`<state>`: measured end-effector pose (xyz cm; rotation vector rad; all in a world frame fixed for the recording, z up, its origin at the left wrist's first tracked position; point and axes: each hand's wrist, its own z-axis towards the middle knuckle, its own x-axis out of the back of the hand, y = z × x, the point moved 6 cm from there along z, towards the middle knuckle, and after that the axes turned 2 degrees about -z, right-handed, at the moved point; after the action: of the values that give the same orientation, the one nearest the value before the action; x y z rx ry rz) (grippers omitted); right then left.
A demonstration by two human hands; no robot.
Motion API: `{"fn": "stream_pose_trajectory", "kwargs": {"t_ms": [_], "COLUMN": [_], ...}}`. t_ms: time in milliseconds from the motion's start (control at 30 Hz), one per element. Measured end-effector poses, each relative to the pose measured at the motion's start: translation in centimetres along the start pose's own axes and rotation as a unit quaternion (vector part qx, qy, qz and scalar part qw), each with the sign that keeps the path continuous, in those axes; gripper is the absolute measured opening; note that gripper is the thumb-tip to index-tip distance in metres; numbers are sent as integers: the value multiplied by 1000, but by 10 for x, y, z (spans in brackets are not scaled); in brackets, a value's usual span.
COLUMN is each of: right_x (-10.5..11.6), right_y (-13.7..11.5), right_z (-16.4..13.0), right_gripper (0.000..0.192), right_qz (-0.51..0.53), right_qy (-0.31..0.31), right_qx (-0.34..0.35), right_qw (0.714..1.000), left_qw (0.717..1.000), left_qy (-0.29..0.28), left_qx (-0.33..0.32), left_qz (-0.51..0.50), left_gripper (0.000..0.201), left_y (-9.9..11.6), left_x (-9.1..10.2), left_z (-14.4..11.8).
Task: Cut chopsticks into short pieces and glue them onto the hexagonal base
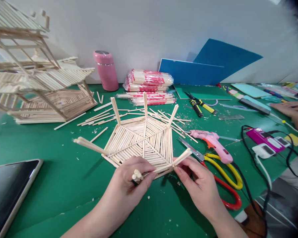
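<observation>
Fingers of the left hand (130,175) are pinched, thumb against forefinger, on the near edge of a six-sided stick base (129,142); the same hand also keeps a small bunch of short sticks (137,175) inside its curled grip. The right hand (201,175) has thumb and forefinger closed on the near right corner, at the foot of a post (182,156). The two grips, set on either end of one edge, appear meant to hold that edge steady and aligned. The base rests on the table in front of the person, with five posts visible, all leaning outward; the near corner is covered by the left hand.

Scissors (198,153) and a pink glue gun (215,142) lie just beside the right hand, presumably for easy reach. Loose sticks (99,135) lie beyond and beside the base, likely as ready stock.

The table (64,201) is green and littered with small crumbs. A larger stick house (72,79) stands at the left; a pink flask (106,72), wrapped stick bundles (149,79) and blue boards (196,72) are placed along the pale wall (139,29). Another person's hand (288,107) rests at the far right.
</observation>
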<state>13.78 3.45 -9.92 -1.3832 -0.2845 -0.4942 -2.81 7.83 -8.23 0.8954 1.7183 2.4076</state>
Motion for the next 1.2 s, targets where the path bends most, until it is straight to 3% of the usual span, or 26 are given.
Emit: {"fn": "stream_pose_trajectory", "kwargs": {"t_ms": [467, 633, 867, 1000, 1200], "right_x": [1, 0, 4, 21, 64], "right_y": [1, 1, 4, 1, -7], "right_z": [0, -1, -2, -10, -24], "right_gripper": [15, 17, 25, 29, 21], "right_qz": [4, 8, 26, 34, 11], "right_qy": [6, 10, 42, 104, 218], "right_qx": [9, 16, 30, 19, 20], "right_qw": [1000, 1000, 998, 994, 976], "left_qw": [1000, 999, 994, 986, 977], "left_qy": [14, 14, 46, 85, 147], "left_qx": [-1, 27, 25, 25, 18], "left_qz": [-18, -12, 100, 140, 154], "left_gripper": [10, 9, 55, 39, 12], "left_y": [1, 0, 8, 14, 15], "left_x": [1, 1, 20, 35, 45], "left_z": [-1, -4, -15, -32, -50]}}
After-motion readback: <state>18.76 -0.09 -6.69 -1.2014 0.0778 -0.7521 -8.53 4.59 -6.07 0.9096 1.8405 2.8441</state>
